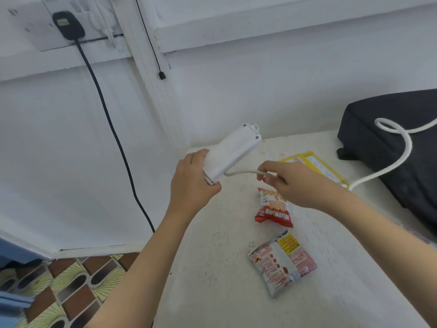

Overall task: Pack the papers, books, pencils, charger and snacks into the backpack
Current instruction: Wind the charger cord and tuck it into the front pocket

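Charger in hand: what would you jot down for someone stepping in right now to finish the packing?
Left hand grips the white charger, with some cord wound round its lower end.
Right hand pinches the cord; the loose rest loops over the black backpack.
On the table: a red snack, a second snack, and a yellow pack beside the backpack.
Done: nothing visibly packed. Papers, books and pencils are not in view.
Left: probably finish winding, then pack charger and snacks.
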A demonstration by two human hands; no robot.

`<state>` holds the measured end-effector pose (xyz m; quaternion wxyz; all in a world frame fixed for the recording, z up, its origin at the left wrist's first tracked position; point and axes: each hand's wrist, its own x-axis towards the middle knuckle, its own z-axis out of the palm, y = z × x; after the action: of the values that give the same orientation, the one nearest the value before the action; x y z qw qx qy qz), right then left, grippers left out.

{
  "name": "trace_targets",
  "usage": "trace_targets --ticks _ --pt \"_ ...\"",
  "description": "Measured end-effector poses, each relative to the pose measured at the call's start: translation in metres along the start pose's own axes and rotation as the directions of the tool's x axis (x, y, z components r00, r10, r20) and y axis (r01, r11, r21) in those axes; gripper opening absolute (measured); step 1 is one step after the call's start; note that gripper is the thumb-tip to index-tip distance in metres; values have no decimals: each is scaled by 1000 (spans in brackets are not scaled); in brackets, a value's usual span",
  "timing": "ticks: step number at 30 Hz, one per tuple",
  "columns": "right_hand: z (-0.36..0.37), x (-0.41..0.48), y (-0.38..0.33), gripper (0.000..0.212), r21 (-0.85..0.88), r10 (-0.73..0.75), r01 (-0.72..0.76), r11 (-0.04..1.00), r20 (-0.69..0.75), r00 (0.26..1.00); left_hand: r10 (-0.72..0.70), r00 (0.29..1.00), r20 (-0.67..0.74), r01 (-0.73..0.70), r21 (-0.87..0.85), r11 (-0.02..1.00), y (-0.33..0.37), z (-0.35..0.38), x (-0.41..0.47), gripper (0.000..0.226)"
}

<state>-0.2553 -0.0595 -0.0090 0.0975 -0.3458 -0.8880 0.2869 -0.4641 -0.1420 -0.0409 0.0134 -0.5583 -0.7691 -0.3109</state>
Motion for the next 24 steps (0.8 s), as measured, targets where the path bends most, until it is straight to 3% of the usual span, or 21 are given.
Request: trace_targets --ticks 7,12,18,24 --pt "-1 -18 -24 27 -249 23 6 969 113 993 31 998 57 -40 161 986 17 21 5 73" --pt "0 -33 -27 30 -284 51 -5 959 154 987 6 996 89 -15 107 994 22 33 7 77" --pt "3 -40 -29 26 -320 -2 73 944 217 976 68 989 135 -76 55 996 25 42 8 63" --pt "-3 -44 -24 21 -326 -35 106 939 219 975 117 967 225 -112 -32 993 16 43 8 76"
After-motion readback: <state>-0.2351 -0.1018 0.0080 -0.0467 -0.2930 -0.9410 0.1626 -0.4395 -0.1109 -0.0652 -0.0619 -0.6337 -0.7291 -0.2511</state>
